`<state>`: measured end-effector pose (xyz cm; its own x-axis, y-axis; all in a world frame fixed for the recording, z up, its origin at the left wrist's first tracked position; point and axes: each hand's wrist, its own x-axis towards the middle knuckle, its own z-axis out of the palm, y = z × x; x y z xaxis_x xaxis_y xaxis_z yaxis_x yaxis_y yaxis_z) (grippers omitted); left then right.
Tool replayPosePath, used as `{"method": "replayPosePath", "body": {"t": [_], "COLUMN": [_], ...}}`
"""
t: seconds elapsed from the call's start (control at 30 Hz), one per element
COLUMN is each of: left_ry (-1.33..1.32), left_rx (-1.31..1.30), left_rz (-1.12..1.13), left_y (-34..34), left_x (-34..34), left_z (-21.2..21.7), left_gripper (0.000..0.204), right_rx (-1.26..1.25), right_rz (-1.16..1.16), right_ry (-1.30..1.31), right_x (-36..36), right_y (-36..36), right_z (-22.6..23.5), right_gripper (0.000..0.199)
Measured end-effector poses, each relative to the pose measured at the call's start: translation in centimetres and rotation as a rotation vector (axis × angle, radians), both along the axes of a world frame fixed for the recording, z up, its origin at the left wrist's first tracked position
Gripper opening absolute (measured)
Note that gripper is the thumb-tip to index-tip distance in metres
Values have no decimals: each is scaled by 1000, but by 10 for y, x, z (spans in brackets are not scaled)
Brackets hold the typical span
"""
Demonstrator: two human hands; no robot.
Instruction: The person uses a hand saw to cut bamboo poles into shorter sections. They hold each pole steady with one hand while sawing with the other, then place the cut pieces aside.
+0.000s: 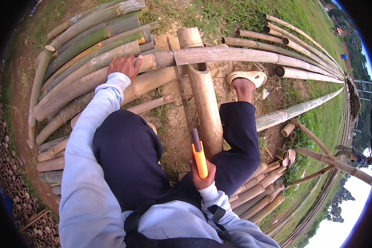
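Spreading left of both hands, cut bamboo lengths (115,28) lie side by side, and here's the left hand (124,68), palm down on the long pole (235,55), fingertips out of sight, so how tightly it holds I can't tell. That pole lies ahead of the right hand, long axis running left to right, and the saw (183,93) crosses it nearly square, the crossing nearer the left hand! How deep the teeth sit is hard to make out. Back at the handle, the right hand (211,171) is wrapped firmly round the orange grip, some fingers hidden. Just right of the blade, a thick log (206,109) passes under the pole, partly covered; farther right, beyond a shoe (256,76), the pole's end blurs into others.
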<state>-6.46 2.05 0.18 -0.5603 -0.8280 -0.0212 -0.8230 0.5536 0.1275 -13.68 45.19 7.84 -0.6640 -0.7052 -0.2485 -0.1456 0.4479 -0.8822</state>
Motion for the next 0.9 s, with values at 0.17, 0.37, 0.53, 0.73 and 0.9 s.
{"method": "replayPosePath", "body": {"t": [0.17,0.37,0.53,0.73,0.9], "left_ry": [20,9,-32,12,4], "left_rx": [3,8,67,18,19], "left_rz": [-9,-32,-11,-27,-53], "left_y": [-4,0,-4,-3,-2], "left_x": [-5,-16,-5,-5,-11], "left_z": [-3,8,8,-1,7], "left_gripper": [57,55,60,53,52], "right_rx": [-82,-294,-164,-181,-323], "right_rz": [-21,-5,-31,-71,-32], "right_ry": [45,35,29,8,108], "right_x": [2,-65,-15,-12,-60], "right_y": [-1,-164,-56,-64,-175], "right_z": [-30,-96,-116,-123,-106], "right_gripper": [22,22,20,19,18]}}
